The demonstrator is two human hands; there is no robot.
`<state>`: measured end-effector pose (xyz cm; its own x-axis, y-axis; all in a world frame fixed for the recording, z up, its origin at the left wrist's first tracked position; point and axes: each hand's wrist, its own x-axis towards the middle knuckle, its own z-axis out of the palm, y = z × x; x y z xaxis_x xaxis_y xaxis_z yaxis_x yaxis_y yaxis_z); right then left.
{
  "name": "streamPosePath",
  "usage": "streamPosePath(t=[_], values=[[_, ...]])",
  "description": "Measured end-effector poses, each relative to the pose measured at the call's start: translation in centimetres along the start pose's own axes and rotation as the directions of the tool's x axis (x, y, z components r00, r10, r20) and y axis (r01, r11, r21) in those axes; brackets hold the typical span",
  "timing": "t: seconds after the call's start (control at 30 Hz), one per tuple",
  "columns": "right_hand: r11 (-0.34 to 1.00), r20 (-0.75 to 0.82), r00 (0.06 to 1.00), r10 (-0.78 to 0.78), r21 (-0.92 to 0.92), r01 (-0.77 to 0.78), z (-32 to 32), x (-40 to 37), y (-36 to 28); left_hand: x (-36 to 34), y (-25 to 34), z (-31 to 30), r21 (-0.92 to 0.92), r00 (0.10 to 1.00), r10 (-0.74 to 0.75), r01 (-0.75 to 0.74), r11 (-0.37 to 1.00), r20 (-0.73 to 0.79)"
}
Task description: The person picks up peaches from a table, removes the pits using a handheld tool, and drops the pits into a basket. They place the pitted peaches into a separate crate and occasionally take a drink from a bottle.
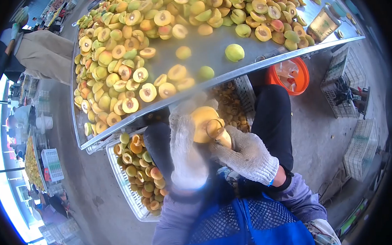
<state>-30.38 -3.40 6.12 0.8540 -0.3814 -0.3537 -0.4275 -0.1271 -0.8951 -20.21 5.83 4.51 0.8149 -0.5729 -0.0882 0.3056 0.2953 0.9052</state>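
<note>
In front of my lap, my left hand, in a pale knitted glove, is wrapped round a yellow-orange fruit piece. My right hand, gloved too, grips a small tool with a yellowish handle and a curved metal loop. The loop rests against the fruit's right side. Part of the left hand is blurred by a smear in the view. Many halved fruits are heaped on the metal table above, and a whole green fruit lies near its edge.
Left of my legs stands a white crate of fruit halves. Between my knees is a container with pits and scraps. An orange bucket is under the table edge. Grey crates stand at right; a person is at upper left.
</note>
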Motion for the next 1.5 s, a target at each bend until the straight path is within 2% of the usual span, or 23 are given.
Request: streamPosePath(t=[0.1,0.13,0.2,0.23,0.27,0.3,0.37,0.4,0.5,0.57,0.6,0.7,0.8,0.9,1.0,1.1,1.2,1.27,1.33,1.37,1.43,1.47,1.5], values=[[0.998,-0.048,0.998,-0.045,0.039,0.047,0.8,-0.3,0.2,-0.8,0.6,0.6,0.366,0.977,0.202,-0.21,0.906,0.061],[0.989,0.002,0.999,-0.035,0.141,0.034,0.9,-0.6,0.0,-0.8,0.8,0.6,0.468,0.966,0.234,-0.258,0.845,0.109],[0.87,0.281,0.952,0.119,0.433,-0.236,-0.5,-0.4,-1.2,-0.6,1.5,-0.1,0.642,0.942,0.26,-0.336,0.689,0.215],[0.756,0.427,0.892,0.15,0.531,-0.382,-1.2,-0.3,-1.8,-0.6,1.9,0.0,0.607,0.949,0.227,-0.314,0.729,0.218],[0.697,0.486,0.863,0.139,0.57,-0.434,-2.0,-0.3,-2.0,-0.7,2.3,0.1,0.572,0.955,0.195,-0.289,0.768,0.222],[0.687,0.472,0.872,0.128,0.592,-0.421,-2.3,-0.3,-2.0,-0.9,3.0,1.0,0.395,0.974,0.132,-0.197,0.897,0.186],[0.662,0.442,0.89,0.111,0.635,-0.398,-2.6,-0.4,-1.9,-1.0,3.0,1.5,0.175,0.981,0.081,-0.111,0.978,0.174],[0.677,0.48,0.866,0.142,0.591,-0.438,-3.3,-0.3,-2.0,-0.7,2.5,1.1,0.155,0.978,0.104,-0.133,0.979,0.182],[0.803,0.375,0.919,0.12,0.509,-0.312,-2.7,0.0,-1.8,-0.2,1.5,0.0,0.07,0.98,0.118,-0.13,0.989,0.161],[0.915,0.292,0.949,0.118,0.34,-0.218,-2.1,0.1,-1.5,0.3,1.1,-0.3,-0.031,0.993,0.049,-0.046,0.998,0.104],[0.955,0.244,0.964,0.105,0.246,-0.166,-1.9,0.2,-1.4,0.4,0.9,-1.4,-0.144,0.983,-0.065,0.09,0.985,0.17],[0.995,0.147,0.989,-0.027,0.094,0.013,-1.6,0.2,-1.1,0.5,0.8,-1.5,-0.154,0.978,-0.178,0.193,0.969,0.105],[1.0,0.137,0.991,-0.002,0.008,0.001,-1.8,0.2,-1.6,0.5,1.0,-1.3,-0.08,0.976,-0.197,0.204,0.976,0.092],[0.998,0.125,0.992,-0.034,-0.039,0.04,-1.5,0.3,-1.5,0.6,1.2,-1.0,0.099,0.986,-0.129,0.119,0.988,0.101],[0.994,0.12,0.991,-0.052,-0.091,0.063,-1.0,0.0,-0.8,0.2,1.2,-0.8,0.536,0.983,0.045,-0.134,0.834,0.177],[1.0,0.184,0.983,0.025,0.0,-0.026,-1.4,-0.3,-1.1,-0.6,1.3,0.1,0.38,0.993,-0.01,-0.036,0.924,0.12],[0.998,0.219,0.975,0.032,0.038,-0.042,-1.5,-0.6,-1.0,-0.4,0.5,-0.3,0.294,0.986,0.033,-0.081,0.952,0.165],[0.992,0.246,0.967,0.066,0.092,-0.091,-1.9,-0.2,-1.1,0.1,0.0,0.0,0.434,0.937,0.27,-0.342,0.833,0.22],[0.985,0.282,0.956,0.078,0.129,-0.118,-2.2,-0.1,-1.0,0.8,0.3,0.4,0.588,0.848,0.386,-0.53,0.611,0.363],[0.983,0.305,0.949,0.075,0.139,-0.122,-2.4,-0.1,-0.9,1.2,1.2,0.5,0.656,0.803,0.375,-0.595,0.464,0.463],[0.978,0.316,0.945,0.084,0.154,-0.138,-2.3,-0.1,-0.6,1.9,2.9,0.7,0.674,0.847,0.192,-0.514,0.531,0.495],[0.976,0.309,0.946,0.097,0.157,-0.152,-2.0,-0.2,-0.4,2.1,3.7,0.9,0.624,0.896,0.015,-0.321,0.712,0.445],[0.974,0.301,0.948,0.108,0.161,-0.161,-1.7,-0.2,-0.3,2.6,3.7,0.5,0.607,0.882,-0.054,-0.276,0.745,0.468]])
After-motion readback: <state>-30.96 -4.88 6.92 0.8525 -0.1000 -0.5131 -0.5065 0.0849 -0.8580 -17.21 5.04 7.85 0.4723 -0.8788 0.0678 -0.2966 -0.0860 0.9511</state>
